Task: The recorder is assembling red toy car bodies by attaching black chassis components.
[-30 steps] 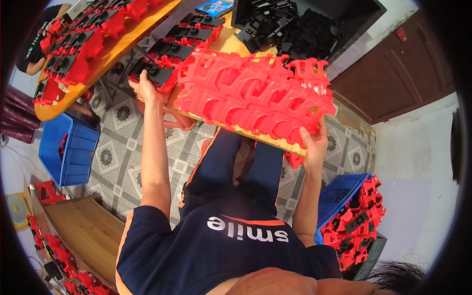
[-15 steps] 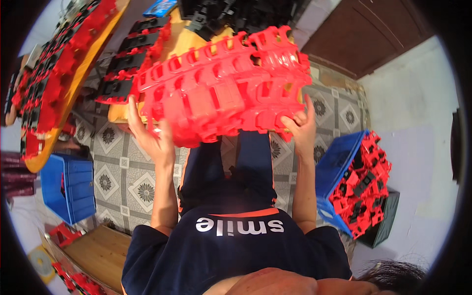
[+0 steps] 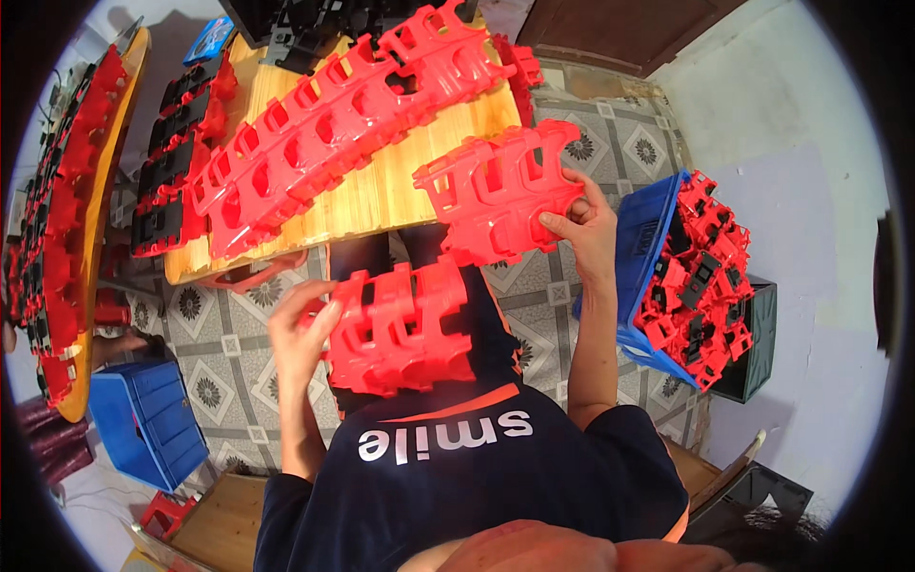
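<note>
My left hand (image 3: 303, 329) grips the left end of a short stack of red plastic housings (image 3: 405, 334), held low in front of my shirt. A second red housing stack (image 3: 477, 238) is pinched at its right end by my right hand (image 3: 586, 229), thumb on the near side, over the table's right front corner. The two stacks are apart from each other. A long row of nested red housings (image 3: 334, 143) lies slantwise across the wooden table (image 3: 400, 186). Some fingers of each hand are hidden behind the red plastic.
Red-and-black assemblies (image 3: 172, 162) line the table's left side, with black parts (image 3: 305, 33) at its back. Another table (image 3: 100, 257) of assemblies stands far left. A blue crate (image 3: 648, 276) of red and black pieces is at right; a blue bin (image 3: 152, 419) stands lower left.
The large red bundle held between both hands is now separate: one row lies on the table and each hand holds a shorter stack. My left hand has come down closer to my body.
</note>
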Demonstrator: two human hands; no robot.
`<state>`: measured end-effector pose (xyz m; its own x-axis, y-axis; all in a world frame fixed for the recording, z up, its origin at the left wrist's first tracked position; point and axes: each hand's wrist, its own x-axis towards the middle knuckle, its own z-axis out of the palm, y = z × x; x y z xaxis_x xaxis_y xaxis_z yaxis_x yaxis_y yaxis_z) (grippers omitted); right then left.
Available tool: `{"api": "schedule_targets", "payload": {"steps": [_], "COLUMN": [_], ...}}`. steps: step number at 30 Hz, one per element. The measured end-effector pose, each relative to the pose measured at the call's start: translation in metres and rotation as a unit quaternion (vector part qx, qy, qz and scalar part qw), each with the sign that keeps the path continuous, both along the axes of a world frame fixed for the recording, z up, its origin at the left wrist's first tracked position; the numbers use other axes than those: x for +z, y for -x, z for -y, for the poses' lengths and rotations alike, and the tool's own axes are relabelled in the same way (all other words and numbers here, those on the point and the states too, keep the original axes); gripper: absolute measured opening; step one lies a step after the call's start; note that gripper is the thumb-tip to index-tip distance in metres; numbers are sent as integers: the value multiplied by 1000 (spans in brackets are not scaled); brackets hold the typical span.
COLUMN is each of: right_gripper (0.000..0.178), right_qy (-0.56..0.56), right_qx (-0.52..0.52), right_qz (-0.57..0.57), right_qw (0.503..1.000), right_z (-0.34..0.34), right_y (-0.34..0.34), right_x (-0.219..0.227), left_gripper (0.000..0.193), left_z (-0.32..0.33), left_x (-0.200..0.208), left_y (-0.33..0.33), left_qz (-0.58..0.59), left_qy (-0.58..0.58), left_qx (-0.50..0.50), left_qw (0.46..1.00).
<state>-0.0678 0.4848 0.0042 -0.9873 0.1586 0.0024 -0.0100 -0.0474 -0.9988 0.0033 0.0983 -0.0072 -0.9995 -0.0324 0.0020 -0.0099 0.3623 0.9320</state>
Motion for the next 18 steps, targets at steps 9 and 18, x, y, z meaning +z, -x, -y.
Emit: {"api": "schedule_targets", "payload": {"steps": [9, 18], "right_gripper": [63, 58], "right_qy": [-103, -302], "right_qx": [26, 124], "right_qz": [-8, -60], "right_qw": [994, 943], "right_z": [14, 39], "right_y": [6, 24], "right_x": [16, 53], "left_gripper": [51, 92], "left_z": [-43, -134], "left_x": [-15, 19], "left_y": [35, 86], "left_qz": [-196, -303], "left_qy": [206, 294], "left_qx": [58, -51], "left_qw": [957, 905]}}
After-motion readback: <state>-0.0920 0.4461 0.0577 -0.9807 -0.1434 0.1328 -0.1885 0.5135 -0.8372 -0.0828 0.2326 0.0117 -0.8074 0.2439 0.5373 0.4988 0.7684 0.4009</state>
